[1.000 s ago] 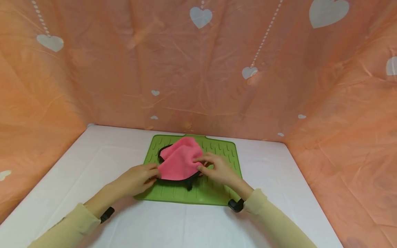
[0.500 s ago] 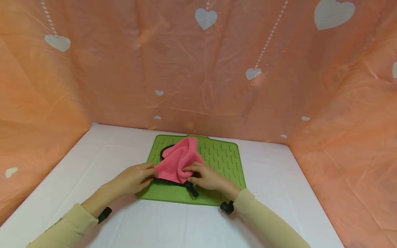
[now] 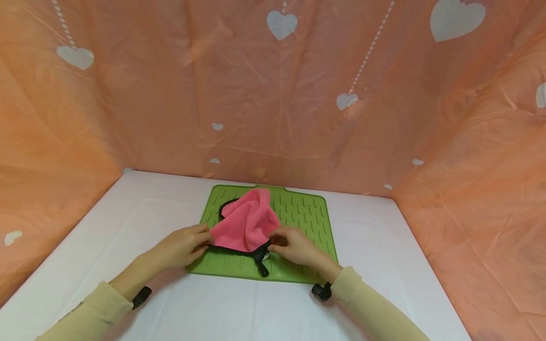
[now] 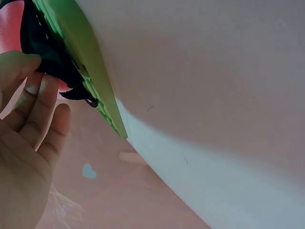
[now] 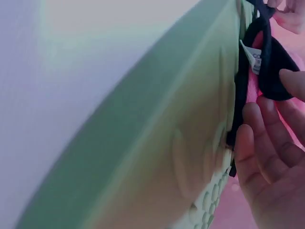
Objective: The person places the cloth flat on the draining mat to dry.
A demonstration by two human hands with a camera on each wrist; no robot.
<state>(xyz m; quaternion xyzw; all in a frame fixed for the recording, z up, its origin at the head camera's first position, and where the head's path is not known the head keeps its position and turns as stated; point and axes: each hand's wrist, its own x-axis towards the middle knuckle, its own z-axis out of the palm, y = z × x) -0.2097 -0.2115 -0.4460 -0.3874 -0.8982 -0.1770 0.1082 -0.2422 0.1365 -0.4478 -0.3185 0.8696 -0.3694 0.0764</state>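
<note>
A pink fleece piece with black edging (image 3: 245, 225) lies bunched up, its exact kind unclear. At its near-left corner my left hand (image 3: 187, 245) pinches the edge, thumb against fingers; the left wrist view shows black trim (image 4: 47, 52) in that pinch. My right hand (image 3: 298, 246) holds the near-right corner by the black edging, and in the right wrist view the thumb presses the black trim (image 5: 276, 71) against the fingers. A white label (image 5: 253, 57) sticks out beside it. From the front edge a short black strap end (image 3: 261, 266) hangs towards me.
Under the fleece is a green ridged mat (image 3: 311, 222) with a raised rim, on a white-covered table (image 3: 204, 308). Orange fabric walls (image 3: 273, 118) with pale hearts enclose the back and sides. Each wrist carries a small black camera (image 3: 322, 291).
My right hand went left into the fleece, then back right to its near-right corner. The black strap end now reaches further towards me. My left hand kept its pinch, shifting slightly left.
</note>
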